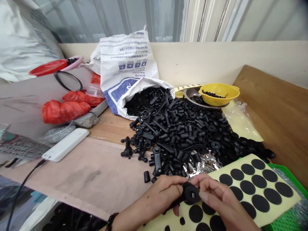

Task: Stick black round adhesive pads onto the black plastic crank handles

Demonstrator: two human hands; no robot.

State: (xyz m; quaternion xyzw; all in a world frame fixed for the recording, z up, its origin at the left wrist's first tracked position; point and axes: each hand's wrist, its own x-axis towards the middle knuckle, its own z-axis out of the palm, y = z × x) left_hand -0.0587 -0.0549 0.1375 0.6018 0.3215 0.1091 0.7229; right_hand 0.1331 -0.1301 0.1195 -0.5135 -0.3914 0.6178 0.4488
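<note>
Low in the head view, my left hand [163, 194] is closed around a black plastic part with a round disc end [192, 193]. A small metal pin shows at the centre of the disc. My right hand [220, 200] pinches the disc's edge from the other side, its thumb and fingers bent. Under both hands lies a yellow sheet of round black stickers [261, 195]. Just beyond my fingers are thin shiny metal pieces [203, 163], beside a large heap of black plastic parts [185, 128].
A white sack [130, 57] spills black parts onto the table. Behind the heap, a yellow bowl [222, 96] sits in a metal dish [191, 93]. To the left are a white power bank [66, 144] with a cable and red plastic bags [64, 110]. A green basket [281, 211] stands at right.
</note>
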